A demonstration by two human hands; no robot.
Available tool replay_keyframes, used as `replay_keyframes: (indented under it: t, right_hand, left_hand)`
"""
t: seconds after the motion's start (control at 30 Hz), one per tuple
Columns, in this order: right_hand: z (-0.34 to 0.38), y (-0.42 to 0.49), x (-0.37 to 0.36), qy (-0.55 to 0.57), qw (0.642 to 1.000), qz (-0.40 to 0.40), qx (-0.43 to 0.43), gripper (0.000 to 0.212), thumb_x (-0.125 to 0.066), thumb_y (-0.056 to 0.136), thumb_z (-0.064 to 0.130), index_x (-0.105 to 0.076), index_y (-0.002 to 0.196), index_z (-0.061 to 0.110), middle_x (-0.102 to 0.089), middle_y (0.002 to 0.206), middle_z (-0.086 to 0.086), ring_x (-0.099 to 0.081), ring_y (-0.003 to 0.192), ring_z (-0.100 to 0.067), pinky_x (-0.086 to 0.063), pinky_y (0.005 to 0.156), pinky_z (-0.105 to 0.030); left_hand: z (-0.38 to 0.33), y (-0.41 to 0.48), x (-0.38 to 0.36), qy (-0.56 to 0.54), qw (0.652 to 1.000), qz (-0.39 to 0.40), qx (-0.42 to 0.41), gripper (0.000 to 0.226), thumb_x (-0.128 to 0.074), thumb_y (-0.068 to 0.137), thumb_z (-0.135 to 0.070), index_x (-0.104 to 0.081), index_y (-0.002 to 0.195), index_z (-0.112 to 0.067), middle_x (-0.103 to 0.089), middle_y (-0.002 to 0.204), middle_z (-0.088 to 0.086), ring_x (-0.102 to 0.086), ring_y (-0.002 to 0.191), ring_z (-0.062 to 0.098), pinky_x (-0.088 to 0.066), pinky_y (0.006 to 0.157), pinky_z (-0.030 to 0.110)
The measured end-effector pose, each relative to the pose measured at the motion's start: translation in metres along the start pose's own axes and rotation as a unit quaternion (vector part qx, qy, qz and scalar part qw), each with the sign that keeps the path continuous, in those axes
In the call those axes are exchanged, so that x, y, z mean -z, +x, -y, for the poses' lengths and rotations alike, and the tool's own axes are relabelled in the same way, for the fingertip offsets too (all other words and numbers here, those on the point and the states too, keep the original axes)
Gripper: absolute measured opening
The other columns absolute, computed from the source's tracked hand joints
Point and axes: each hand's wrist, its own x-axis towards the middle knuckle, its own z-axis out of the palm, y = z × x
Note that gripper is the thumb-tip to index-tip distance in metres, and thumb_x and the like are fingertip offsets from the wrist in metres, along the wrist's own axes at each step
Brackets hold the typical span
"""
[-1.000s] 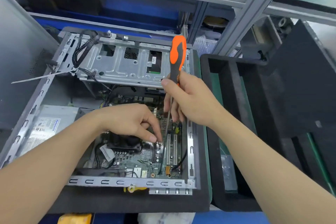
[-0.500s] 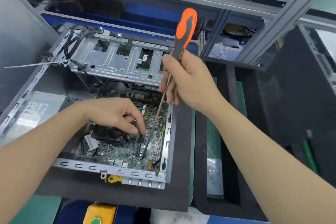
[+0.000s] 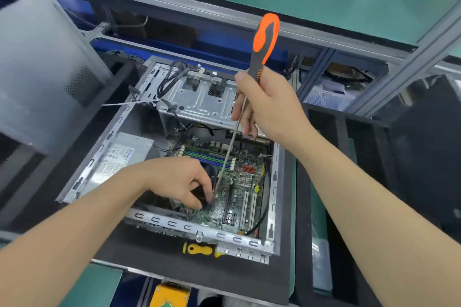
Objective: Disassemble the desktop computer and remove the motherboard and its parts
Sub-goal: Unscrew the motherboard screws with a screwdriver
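An open desktop case (image 3: pixel 199 230) lies on black foam, its green motherboard (image 3: pixel 243 189) exposed inside. My right hand (image 3: pixel 270 109) grips an orange-and-grey screwdriver (image 3: pixel 265 42) by the handle, its long shaft slanting down to the board. My left hand (image 3: pixel 183 182) reaches into the case, fingertips pinching at the shaft's tip beside the CPU cooler, which the hand mostly hides. A silver drive cage (image 3: pixel 199 97) with black cables sits at the far end, and a power supply (image 3: pixel 119 157) at the left.
A grey side panel (image 3: pixel 42 65) leans at the left. A yellow-handled tool (image 3: pixel 199 249) lies on the foam by the case's near rail. Black foam trays (image 3: pixel 374 182) stand at the right under a metal shelf frame (image 3: pixel 349 55). A yellow object (image 3: pixel 171 294) shows at the bottom edge.
The view has shifted, so the case sits more to the right and lower. My left fingertips and the screwdriver tip have moved left along the board toward the cooler.
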Motion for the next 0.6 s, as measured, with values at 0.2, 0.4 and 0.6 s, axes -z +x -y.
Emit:
replay_keyframes:
  t: [0.2,0.4,0.6]
  right_hand:
    - [0.005,0.0,0.008,-0.002,1.0,-0.02,-0.003,0.026,-0.044,0.107,0.032,-0.046,0.092,0.011,-0.071,0.066,-0.012,-0.059,0.042,-0.034,-0.041,0.041,-0.032]
    - [0.004,-0.001,0.011,0.007,0.999,-0.033,-0.009,0.025,-0.045,0.106,0.032,-0.046,0.095,0.01,-0.071,0.067,-0.013,-0.06,0.042,-0.035,-0.042,0.042,-0.035]
    - [0.0,-0.003,0.016,0.005,0.999,-0.037,-0.006,0.025,-0.044,0.106,0.032,-0.046,0.094,0.01,-0.071,0.067,-0.013,-0.061,0.043,-0.038,-0.042,0.041,-0.035]
  left_hand:
    - [0.003,0.005,-0.005,0.003,1.0,-0.026,-0.012,0.025,-0.081,0.078,-0.06,-0.076,0.098,-0.045,-0.036,0.049,-0.008,-0.037,0.044,0.01,-0.03,0.049,0.02]
    - [0.002,0.01,-0.005,-0.01,0.999,-0.042,-0.015,0.02,-0.079,0.081,-0.059,-0.077,0.088,-0.04,-0.031,0.051,-0.008,-0.032,0.048,0.012,-0.026,0.049,0.022]
    - [0.002,0.009,-0.008,0.064,0.997,0.007,0.03,0.018,-0.068,0.094,-0.053,-0.067,0.089,-0.036,-0.047,0.054,-0.01,-0.043,0.051,0.007,-0.036,0.051,0.019]
